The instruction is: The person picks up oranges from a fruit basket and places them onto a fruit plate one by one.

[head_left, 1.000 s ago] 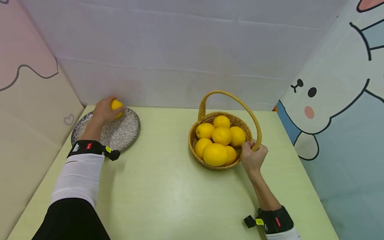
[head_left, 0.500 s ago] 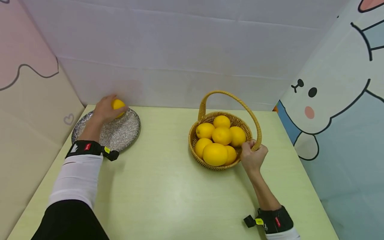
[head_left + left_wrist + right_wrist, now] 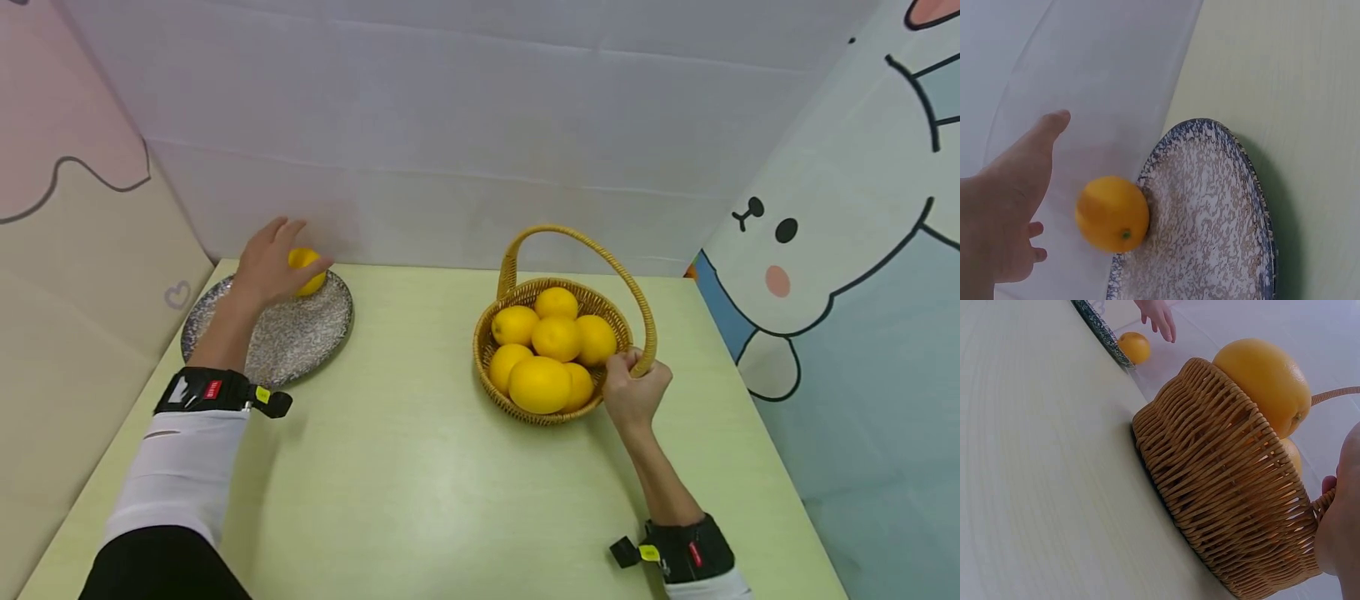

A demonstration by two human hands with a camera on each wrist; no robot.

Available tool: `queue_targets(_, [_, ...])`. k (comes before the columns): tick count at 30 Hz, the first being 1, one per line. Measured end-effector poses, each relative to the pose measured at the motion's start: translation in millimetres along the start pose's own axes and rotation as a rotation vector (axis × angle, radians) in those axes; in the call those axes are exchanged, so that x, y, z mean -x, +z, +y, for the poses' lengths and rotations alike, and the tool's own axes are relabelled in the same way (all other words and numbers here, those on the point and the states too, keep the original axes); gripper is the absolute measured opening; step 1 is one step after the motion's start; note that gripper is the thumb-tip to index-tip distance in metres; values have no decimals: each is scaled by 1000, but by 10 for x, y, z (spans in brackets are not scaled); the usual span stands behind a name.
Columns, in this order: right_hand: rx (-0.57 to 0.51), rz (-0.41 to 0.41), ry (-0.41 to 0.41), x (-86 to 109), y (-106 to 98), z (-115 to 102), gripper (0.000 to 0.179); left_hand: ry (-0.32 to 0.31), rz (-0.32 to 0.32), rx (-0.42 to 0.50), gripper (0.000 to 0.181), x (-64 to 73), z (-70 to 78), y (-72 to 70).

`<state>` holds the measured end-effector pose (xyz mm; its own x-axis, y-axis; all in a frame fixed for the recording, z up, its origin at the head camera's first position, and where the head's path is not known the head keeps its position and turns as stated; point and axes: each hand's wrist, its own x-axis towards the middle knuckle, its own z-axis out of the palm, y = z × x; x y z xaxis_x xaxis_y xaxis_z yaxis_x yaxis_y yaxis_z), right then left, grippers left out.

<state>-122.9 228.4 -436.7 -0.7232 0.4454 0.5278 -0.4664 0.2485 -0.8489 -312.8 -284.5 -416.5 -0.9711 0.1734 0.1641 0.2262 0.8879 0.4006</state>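
Observation:
An orange [image 3: 1113, 214] with a small green stem mark rests on the far part of a speckled plate [image 3: 303, 337]. Just above it is my left hand [image 3: 266, 262], fingers and thumb spread apart; the left wrist view shows a gap between hand and fruit. My right hand [image 3: 636, 392] grips the lower right end of the handle [image 3: 577, 237] of a wicker basket [image 3: 1222, 481]. Several oranges [image 3: 555, 337] are heaped inside the basket, which stands on the table.
The pale table [image 3: 420, 467] runs up to a white cloth wall [image 3: 450, 150] behind the plate and basket. A printed cartoon panel [image 3: 847, 333] borders the right side, and a beige panel [image 3: 82, 333] the left.
The left hand has loosened its fingers from the orange and lifted slightly away, leaving the fruit on the plate. The right hand and the basket stay in place.

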Motion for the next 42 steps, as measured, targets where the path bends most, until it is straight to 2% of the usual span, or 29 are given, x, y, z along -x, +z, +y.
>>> queue_targets(6, [-7, 8, 11, 3, 3, 4, 37, 59, 21, -9, 89, 30, 87, -14])
queue_targets(12, [-6, 7, 1, -20, -47, 261, 39, 149, 54, 9, 86, 82, 301, 37])
queue_targets(15, [-7, -1, 0, -36, -75, 351, 39, 200, 52, 1, 86, 120, 468, 108])
queue_targets(19, [-5, -18, -4, -40, -89, 358, 40, 271, 36, -13, 87, 166, 707, 215])
queue_targets(27, [-19, -1, -18, -12, -2, -19, 39, 391, 0, -31, 85, 297, 1224, 383])
queue_targets(30, [-19, 0, -15, -13, -1, -28, 39, 447, -16, -41, 84, 361, 1415, 437])
queue_targets(37, [-9, -1, 3, -7, -8, -23, 39, 588, -6, -52, 83, 494, 1839, 547])
queue_targets(42, [-6, 3, 8, -15, -38, 150, 38, 670, -19, -54, 84, 578, 2119, 602])
